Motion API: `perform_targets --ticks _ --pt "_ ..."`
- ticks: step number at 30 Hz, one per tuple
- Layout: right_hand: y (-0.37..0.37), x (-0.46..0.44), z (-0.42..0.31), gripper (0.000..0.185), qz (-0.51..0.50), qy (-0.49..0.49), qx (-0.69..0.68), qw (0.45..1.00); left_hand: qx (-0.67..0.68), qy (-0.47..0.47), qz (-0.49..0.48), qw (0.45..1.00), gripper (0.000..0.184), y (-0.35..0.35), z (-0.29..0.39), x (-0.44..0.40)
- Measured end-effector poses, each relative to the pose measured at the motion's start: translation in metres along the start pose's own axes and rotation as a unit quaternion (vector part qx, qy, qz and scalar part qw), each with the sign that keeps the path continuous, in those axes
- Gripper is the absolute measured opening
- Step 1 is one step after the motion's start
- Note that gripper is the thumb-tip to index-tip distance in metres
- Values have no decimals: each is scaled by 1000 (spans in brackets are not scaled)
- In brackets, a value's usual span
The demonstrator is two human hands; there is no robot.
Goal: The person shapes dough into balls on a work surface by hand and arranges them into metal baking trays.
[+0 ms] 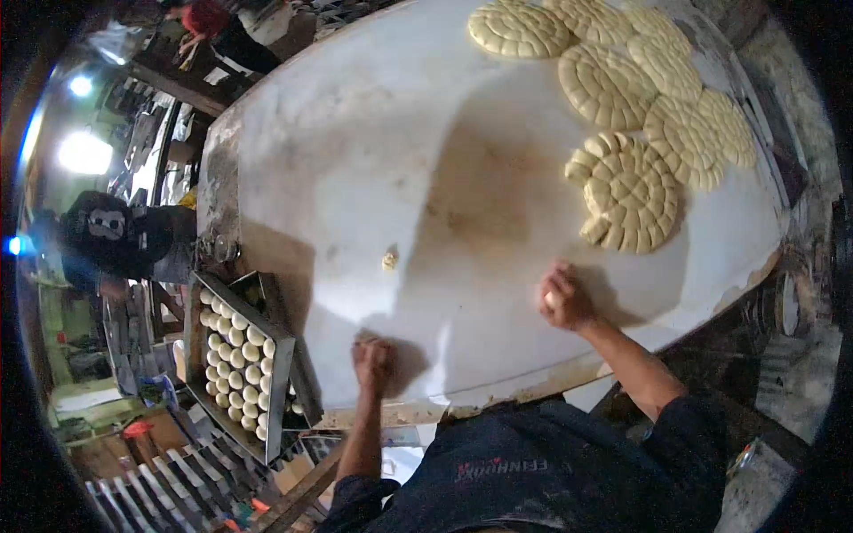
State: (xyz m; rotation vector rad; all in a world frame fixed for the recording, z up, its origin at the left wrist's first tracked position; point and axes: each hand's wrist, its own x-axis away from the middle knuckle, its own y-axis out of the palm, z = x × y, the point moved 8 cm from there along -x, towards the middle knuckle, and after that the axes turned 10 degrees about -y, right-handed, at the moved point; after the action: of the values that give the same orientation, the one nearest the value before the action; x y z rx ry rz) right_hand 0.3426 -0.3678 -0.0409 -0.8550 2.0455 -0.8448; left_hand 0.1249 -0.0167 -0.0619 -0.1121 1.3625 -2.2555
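Observation:
Near the table's front edge, left of centre, my left hand (pixel 374 362) is closed low over the surface; what it holds, if anything, is hidden. My right hand (pixel 566 297) is curled further right, with a small pale piece of dough (pixel 551 300) between its fingers. Beyond it lies a cluster of rolled dough pieces (pixel 629 194), packed into a round, with loose ends at its left side. A small dough scrap (pixel 389 260) rests on the table between and beyond my hands.
Several more dough rounds (pixel 607 87) cover the far right of the pale table (pixel 355 133). At the left edge stands a metal-sided tray (pixel 281 391) of round dough balls (pixel 236 357). A person in dark clothes (pixel 133 235) is beyond it; another in red (pixel 206 19) is at the upper left.

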Motion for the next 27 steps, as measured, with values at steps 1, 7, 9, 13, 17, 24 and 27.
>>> perform_targets --ticks 1,7,9,13,17,24,27 --pt "-1 -1 26 13 41 37 89 995 12 -23 22 999 17 -8 -26 -8" --pt "25 -70 37 10 214 241 84 943 142 -105 44 983 17 -12 41 -101" --pt "41 -60 -3 10 192 189 100 958 212 -55 -48 975 22 16 42 -72" --pt "44 -12 -28 15 90 114 131 981 142 26 -175 974 48 11 18 40" --pt "10 7 45 23 -74 367 34 927 284 -100 -226 926 51 -124 -37 33" --pt "144 -314 -243 34 -77 131 -250 956 -15 -101 212 972 40 -388 -294 -63" --pt "195 -427 -433 33 -57 -136 -226 963 -51 -238 130 961 30 -367 -419 -75"
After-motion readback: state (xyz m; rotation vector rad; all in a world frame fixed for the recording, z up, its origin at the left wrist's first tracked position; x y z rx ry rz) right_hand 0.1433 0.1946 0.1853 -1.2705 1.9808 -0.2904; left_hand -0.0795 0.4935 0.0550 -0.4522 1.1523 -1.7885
